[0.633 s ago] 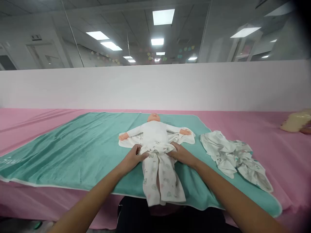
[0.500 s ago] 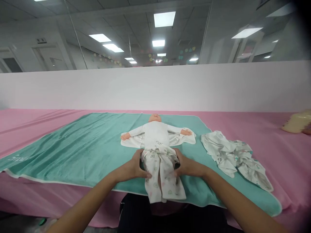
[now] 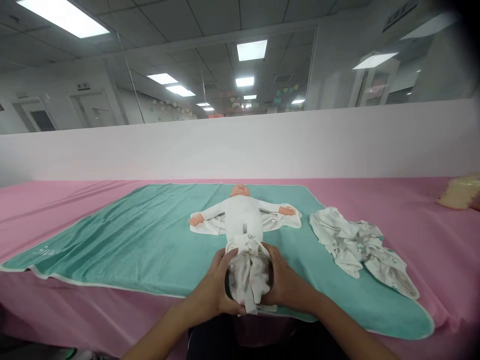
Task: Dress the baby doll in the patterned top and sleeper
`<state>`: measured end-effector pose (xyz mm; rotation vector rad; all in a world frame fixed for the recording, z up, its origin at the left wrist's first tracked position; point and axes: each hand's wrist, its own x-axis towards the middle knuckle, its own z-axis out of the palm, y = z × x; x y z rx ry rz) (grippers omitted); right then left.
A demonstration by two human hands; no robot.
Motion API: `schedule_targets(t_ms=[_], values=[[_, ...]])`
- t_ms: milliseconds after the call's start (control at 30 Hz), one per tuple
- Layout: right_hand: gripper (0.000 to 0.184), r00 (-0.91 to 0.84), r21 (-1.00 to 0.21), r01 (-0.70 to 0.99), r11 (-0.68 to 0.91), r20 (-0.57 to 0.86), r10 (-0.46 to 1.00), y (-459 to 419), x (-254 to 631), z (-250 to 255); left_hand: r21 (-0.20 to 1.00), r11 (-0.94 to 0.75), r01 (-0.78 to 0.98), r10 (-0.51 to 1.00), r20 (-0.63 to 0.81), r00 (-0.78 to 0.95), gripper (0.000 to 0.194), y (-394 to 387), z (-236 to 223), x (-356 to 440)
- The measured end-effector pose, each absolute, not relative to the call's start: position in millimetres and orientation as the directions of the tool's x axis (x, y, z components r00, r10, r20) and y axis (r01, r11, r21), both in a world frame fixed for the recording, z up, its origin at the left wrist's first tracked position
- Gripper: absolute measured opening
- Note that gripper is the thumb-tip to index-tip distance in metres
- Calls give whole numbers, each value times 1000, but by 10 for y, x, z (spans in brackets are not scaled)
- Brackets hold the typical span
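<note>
A baby doll (image 3: 243, 212) in a white top lies on its back, arms spread and head away from me. Under its arms a white patterned garment (image 3: 210, 226) is spread out. Patterned baby trousers (image 3: 249, 272) are bunched around the doll's lower body and legs, close to the near edge of the towel. My left hand (image 3: 215, 287) grips the trousers on the left side, thumb toward the bottom hem. On the right side my right hand (image 3: 287, 282) is closed around them, its fingers partly hidden by the cloth.
The doll rests on a green towel (image 3: 150, 240) over a pink-covered table (image 3: 375, 195). To the right lies a crumpled patterned garment (image 3: 360, 245). A yellowish object (image 3: 457, 192) sits at the far right edge. Behind the table runs a low white wall (image 3: 225, 150) topped with glass.
The trousers' legs, spread long before, are now gathered into a bunch between my hands. Both hands have shifted slightly nearer to me, and more of the doll's white middle shows.
</note>
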<state>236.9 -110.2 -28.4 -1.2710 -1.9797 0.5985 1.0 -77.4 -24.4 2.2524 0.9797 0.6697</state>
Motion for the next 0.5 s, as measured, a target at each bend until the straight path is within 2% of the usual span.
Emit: schedule_targets(t_ms=[100, 167, 300, 500], values=[[99, -235, -781, 523, 341, 252, 939, -1132, 2389, -224, 716, -559, 419, 788, 301, 538, 91, -842, -188, 104], [95, -212, -825, 490, 282, 201, 956, -1143, 2401, -220, 727, -546, 417, 803, 312, 508, 77, -883, -129, 143], [85, -170, -854, 466, 232, 171, 970, -1162, 2396, -238, 727, -514, 455, 831, 290, 475, 60, -946, -85, 159], [66, -132, -831, 474, 291, 260, 956, -1205, 2341, -186, 684, -517, 515, 848, 325, 420, 41, -975, -290, 183]])
